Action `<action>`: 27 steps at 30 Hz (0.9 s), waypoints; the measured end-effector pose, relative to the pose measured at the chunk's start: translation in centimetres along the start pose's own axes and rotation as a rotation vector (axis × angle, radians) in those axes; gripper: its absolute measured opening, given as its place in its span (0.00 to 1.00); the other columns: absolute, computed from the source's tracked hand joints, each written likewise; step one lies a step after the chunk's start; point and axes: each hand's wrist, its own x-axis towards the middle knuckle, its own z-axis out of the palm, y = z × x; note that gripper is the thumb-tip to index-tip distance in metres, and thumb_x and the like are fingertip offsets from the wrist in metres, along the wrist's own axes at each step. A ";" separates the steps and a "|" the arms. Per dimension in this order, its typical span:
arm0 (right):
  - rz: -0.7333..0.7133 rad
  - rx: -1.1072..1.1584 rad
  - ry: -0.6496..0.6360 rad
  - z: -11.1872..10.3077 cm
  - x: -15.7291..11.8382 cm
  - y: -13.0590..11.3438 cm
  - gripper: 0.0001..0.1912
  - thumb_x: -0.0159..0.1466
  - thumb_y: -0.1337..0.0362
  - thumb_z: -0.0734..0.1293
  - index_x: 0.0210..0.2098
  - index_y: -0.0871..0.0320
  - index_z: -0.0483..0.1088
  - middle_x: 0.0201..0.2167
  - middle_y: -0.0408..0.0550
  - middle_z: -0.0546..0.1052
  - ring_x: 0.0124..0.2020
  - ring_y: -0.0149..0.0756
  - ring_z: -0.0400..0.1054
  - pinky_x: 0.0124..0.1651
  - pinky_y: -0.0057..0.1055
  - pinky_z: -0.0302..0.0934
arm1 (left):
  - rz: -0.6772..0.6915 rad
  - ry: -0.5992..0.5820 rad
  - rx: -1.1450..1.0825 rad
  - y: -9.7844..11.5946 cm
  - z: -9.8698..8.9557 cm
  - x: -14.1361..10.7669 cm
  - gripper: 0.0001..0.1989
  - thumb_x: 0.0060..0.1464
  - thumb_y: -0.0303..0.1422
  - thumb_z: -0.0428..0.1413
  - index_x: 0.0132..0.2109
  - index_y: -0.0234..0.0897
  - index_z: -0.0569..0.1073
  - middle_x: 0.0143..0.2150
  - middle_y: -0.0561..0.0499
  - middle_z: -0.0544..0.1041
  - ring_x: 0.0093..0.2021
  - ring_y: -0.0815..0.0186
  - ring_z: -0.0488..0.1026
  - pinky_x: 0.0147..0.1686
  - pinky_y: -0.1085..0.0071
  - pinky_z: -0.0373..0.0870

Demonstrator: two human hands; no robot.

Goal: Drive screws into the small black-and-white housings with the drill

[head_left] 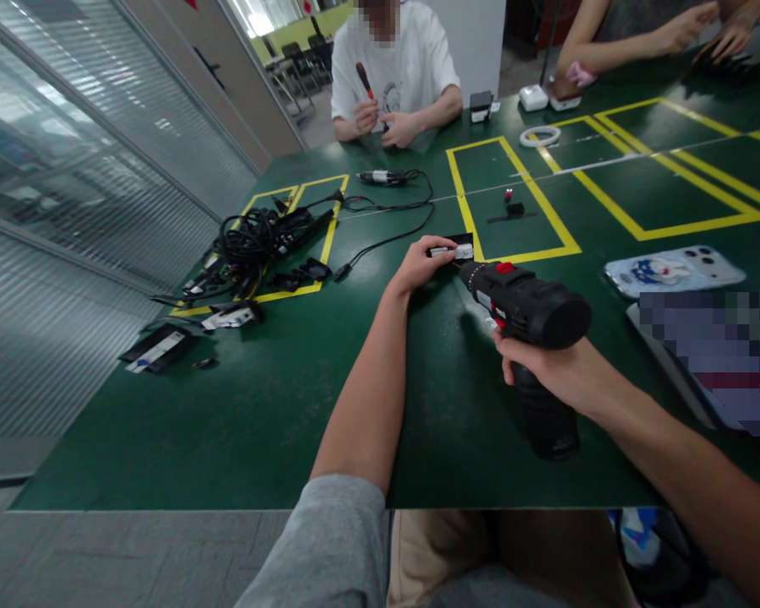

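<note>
My right hand [545, 367] is wrapped round the grip of a black cordless drill [532, 308] with red parts. The drill points away to the left, its tip at a small black device [462, 251] with a white label. My left hand [423, 263] presses that device against the green table, its fingers on the near left part. The drill's chuck hides where the bit meets the device. Light specks lie on the table just below the tip.
Black cables [253, 241] are heaped at the left, near black adapters [160, 348]. A black-and-white tool [383, 177] with a cord lies ahead. A phone [675, 268] rests on the right. Across the table, a person in white holds a screwdriver [364, 80]; another person's arms are at the far right.
</note>
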 end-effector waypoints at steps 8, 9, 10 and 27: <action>0.009 -0.018 -0.001 0.0 -0.1 -0.2 0.04 0.60 0.63 0.66 0.29 0.56 0.70 0.19 0.42 0.74 0.25 0.36 0.69 0.36 0.36 0.61 | 0.019 0.004 0.018 -0.7 0.1 0.2 0.13 0.51 0.36 0.61 0.44 0.38 0.79 0.48 0.47 0.78 0.50 0.62 0.72 0.55 0.64 0.65; 0.004 -0.017 -0.002 0.0 -0.1 -0.3 0.05 0.60 0.63 0.66 0.29 0.56 0.70 0.19 0.42 0.74 0.25 0.36 0.69 0.36 0.36 0.61 | 0.020 0.004 0.018 -0.8 0.1 0.2 0.14 0.50 0.36 0.61 0.44 0.38 0.79 0.48 0.47 0.78 0.50 0.62 0.72 0.55 0.64 0.65; 0.000 -0.017 -0.001 0.1 -0.1 -0.3 0.05 0.60 0.63 0.66 0.29 0.56 0.70 0.19 0.43 0.74 0.24 0.36 0.69 0.36 0.36 0.61 | 0.023 0.002 0.015 -0.8 0.1 0.2 0.14 0.50 0.36 0.61 0.44 0.37 0.79 0.48 0.46 0.78 0.50 0.62 0.72 0.55 0.64 0.65; 0.015 -0.035 0.001 0.0 0.1 0.1 0.06 0.61 0.62 0.66 0.30 0.57 0.72 0.20 0.44 0.75 0.26 0.37 0.71 0.37 0.37 0.63 | 0.018 -0.012 0.010 -0.7 0.0 0.3 0.14 0.50 0.38 0.62 0.44 0.39 0.79 0.48 0.47 0.78 0.51 0.61 0.72 0.57 0.63 0.65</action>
